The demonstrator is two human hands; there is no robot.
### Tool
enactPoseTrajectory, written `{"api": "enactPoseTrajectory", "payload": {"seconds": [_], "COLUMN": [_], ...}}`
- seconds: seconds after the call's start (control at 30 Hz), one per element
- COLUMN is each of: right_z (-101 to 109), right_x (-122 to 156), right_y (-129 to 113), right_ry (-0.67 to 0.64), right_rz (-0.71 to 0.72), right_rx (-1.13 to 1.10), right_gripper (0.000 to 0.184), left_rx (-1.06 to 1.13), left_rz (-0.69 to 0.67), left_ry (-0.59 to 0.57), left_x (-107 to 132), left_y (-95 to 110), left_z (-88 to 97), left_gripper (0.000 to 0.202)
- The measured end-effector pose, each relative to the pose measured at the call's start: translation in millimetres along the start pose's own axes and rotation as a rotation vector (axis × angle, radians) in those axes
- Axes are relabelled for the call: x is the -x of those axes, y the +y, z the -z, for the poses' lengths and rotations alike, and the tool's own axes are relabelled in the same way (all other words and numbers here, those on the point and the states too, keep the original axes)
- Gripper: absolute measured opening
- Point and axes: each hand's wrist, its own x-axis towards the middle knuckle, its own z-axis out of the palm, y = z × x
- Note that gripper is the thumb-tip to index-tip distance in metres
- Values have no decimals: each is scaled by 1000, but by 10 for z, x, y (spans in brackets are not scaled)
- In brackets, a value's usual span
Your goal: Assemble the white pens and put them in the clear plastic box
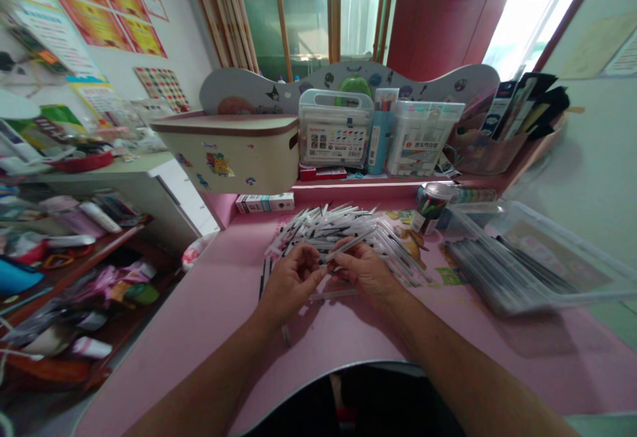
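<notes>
A slim whitish pen (pixel 352 243) is held slanting between my two hands, over the front of a pile. My right hand (pixel 365 270) pinches it with thumb and fingers. At its lower end, close to a small dark part, the fingers of my left hand (pixel 293 276) are closed in a pinch; the exact contact is partly hidden. Behind and around both hands spreads a loose pile of white and clear pens (pixel 318 223) with black ends. More clear pens (pixel 401 254) lie side by side to the right of my right hand.
A clear plastic box (pixel 592 294) holding many dark and grey pens stands at right on the pink desk (pixel 199 351). Behind it is a jar of pens (pixel 432 205). Above the desk, a shelf carries a cream lidded bin (pixel 233 158), a marker case (pixel 336 135) and a pen holder (pixel 490 152).
</notes>
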Motion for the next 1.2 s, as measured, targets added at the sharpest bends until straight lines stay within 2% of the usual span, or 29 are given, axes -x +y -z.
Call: {"api": "enactPoseTrajectory", "payload": {"seconds": [0.1,0.2,0.3,0.4,0.63,0.77,0.83,1.0,1.1,1.2], "right_z": [-10,-6,15,30,15,25,34,27,10,12], "right_x": [9,9,-5,-20,-13,-7,-8,1,11,5], "right_y": [-2,2,13,20,7,3,4,4,-3,-4], "right_ry": [-13,-14,-11,-13,-17,-24,-31,-60,-39,-23], "right_rz": [5,5,5,1,0,-1,-9,-43,-31,-42], "right_rx": [-6,-7,-2,6,2,-17,-19,-23,-16,3], "right_gripper": [31,30,31,31,31,32,32,31,32,33], "left_rx": [18,-30,-115,-148,-33,31,6,-148,-235,-265], "left_rz": [31,23,-13,-18,-47,-41,-31,-62,-88,-104], "left_ry": [-6,-53,-50,-20,32,54,27,-50,-30,-11], "left_x": [8,17,22,23,18,19,20,26,31,33], "left_y": [5,38,63,71,58,51,57,103,127,132], "left_z": [2,32,62,73,32,-3,3,56,65,51], "left_gripper": [37,23,35,33,14,30,33,24,33,30]}}
